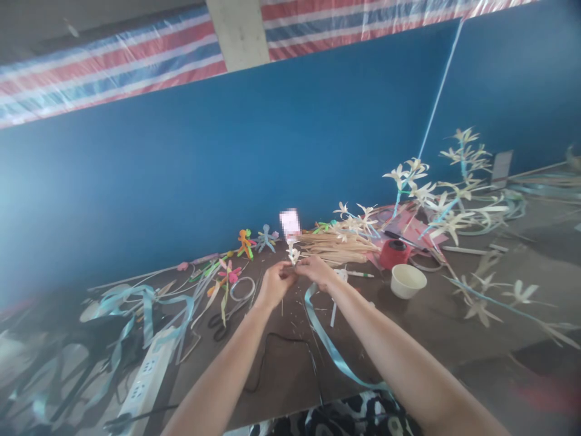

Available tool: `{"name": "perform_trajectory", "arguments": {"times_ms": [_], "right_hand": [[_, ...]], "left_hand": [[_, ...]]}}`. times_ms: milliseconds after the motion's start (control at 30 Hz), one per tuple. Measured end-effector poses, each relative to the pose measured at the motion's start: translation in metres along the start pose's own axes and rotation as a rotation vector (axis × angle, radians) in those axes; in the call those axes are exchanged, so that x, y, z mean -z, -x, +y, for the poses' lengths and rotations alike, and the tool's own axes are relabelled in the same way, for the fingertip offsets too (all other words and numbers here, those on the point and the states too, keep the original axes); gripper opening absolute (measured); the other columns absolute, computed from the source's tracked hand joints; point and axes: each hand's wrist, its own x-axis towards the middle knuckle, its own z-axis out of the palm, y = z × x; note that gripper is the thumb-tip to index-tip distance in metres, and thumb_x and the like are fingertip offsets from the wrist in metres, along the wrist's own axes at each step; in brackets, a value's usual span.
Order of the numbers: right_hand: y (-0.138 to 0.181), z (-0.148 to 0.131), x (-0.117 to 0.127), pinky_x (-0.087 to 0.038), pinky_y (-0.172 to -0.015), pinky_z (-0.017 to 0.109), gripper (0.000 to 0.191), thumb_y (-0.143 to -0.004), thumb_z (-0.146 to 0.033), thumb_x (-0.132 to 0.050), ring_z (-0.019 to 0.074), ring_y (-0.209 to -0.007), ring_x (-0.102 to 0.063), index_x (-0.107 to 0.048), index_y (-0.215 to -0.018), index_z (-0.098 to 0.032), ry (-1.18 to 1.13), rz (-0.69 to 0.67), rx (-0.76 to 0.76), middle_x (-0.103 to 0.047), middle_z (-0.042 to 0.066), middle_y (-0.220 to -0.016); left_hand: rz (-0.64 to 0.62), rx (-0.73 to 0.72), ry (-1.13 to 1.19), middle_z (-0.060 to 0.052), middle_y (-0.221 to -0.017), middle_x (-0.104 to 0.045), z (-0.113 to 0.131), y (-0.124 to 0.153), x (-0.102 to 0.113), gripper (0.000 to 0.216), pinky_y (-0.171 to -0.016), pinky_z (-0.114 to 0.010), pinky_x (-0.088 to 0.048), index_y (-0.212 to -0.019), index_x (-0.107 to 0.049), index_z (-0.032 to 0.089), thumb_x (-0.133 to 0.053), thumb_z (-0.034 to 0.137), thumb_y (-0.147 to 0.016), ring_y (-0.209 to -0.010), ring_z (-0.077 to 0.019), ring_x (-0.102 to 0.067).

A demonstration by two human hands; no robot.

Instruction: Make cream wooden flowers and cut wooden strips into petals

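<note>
In the middle of the head view, my left hand (276, 283) and my right hand (316, 272) meet with fingertips pinched together. A small white handmade flower (294, 255) rises from between them, its petals just above my fingers. The fingers cover its base. A thin stem points down below my left hand. Light blue ribbon (329, 346) runs from beneath my right hand toward my lap; whether the fingers grip its upper end is hidden. Behind the flower stands a small object blurred into pixels (289, 225).
Scissors (220, 327), a ring of wire (242, 289) and a white power strip (149, 375) lie left. Rightward are a cream bowl (408, 281), a red tape roll (394, 254), dried husk strips (338, 248) and white flower sprays (454, 224). A blue wall (272, 151) bounds the table's back.
</note>
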Motion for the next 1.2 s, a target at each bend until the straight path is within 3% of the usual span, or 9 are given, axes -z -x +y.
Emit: {"name": "perform_trajectory", "arguments": {"times_ms": [133, 333, 533, 933, 1200], "right_hand": [[0.001, -0.002, 0.008, -0.028, -0.04, 0.019, 0.015, -0.06, -0.028, -0.057, 0.0065, -0.039, -0.039, -0.058, -0.066, -0.014, -0.069, -0.15, -0.055, -0.048, -0.005, -0.045], [0.004, 0.006, 0.009, -0.028, -0.038, 0.018, 0.019, -0.06, -0.032, -0.06, 0.0048, -0.036, -0.035, -0.059, -0.068, -0.015, -0.114, -0.245, -0.071, -0.048, -0.004, -0.046], [0.003, 0.01, 0.01, -0.027, -0.038, 0.018, 0.018, -0.06, -0.033, -0.062, 0.0058, -0.038, -0.038, -0.06, -0.065, -0.015, -0.027, -0.206, -0.042, -0.052, -0.003, -0.048], [-0.002, 0.018, 0.013, -0.028, -0.048, 0.02, 0.015, -0.058, -0.029, -0.058, 0.0088, -0.05, -0.041, -0.061, -0.061, -0.015, 0.306, 0.008, 0.121, -0.049, -0.004, -0.05], [-0.002, 0.019, 0.012, -0.033, -0.054, 0.02, 0.015, -0.061, -0.026, -0.054, 0.0102, -0.054, -0.046, -0.062, -0.066, -0.014, 0.388, -0.012, 0.224, -0.055, -0.003, -0.057]], "left_hand": [[-0.154, 0.164, 0.257, -0.002, -0.072, -0.062, 0.006, 0.001, 0.006, 0.038, -0.05, -0.02, -0.042, -0.097, -0.059, 0.016, -0.065, 0.026, -0.061, -0.058, -0.0106, -0.055], [-0.122, 0.264, 0.499, 0.001, -0.063, -0.057, 0.001, 0.001, 0.002, 0.025, -0.046, -0.017, -0.041, -0.077, -0.059, 0.015, -0.069, 0.027, -0.058, -0.055, -0.0085, -0.054], [-0.143, 0.343, 0.503, 0.001, -0.065, -0.059, -0.005, -0.004, 0.001, 0.022, -0.047, -0.019, -0.044, -0.072, -0.053, 0.016, -0.069, 0.024, -0.059, -0.06, -0.0123, -0.06], [-0.141, 0.284, 0.442, 0.001, -0.065, -0.057, -0.019, -0.008, -0.003, 0.025, -0.046, -0.018, -0.044, -0.074, -0.049, 0.016, -0.067, 0.028, -0.061, -0.056, -0.0106, -0.059], [-0.184, 0.288, 0.384, 0.0, -0.063, -0.058, -0.024, -0.008, -0.003, 0.029, -0.046, -0.019, -0.044, -0.077, -0.045, 0.017, -0.063, 0.036, -0.064, -0.057, -0.0131, -0.06]]}}
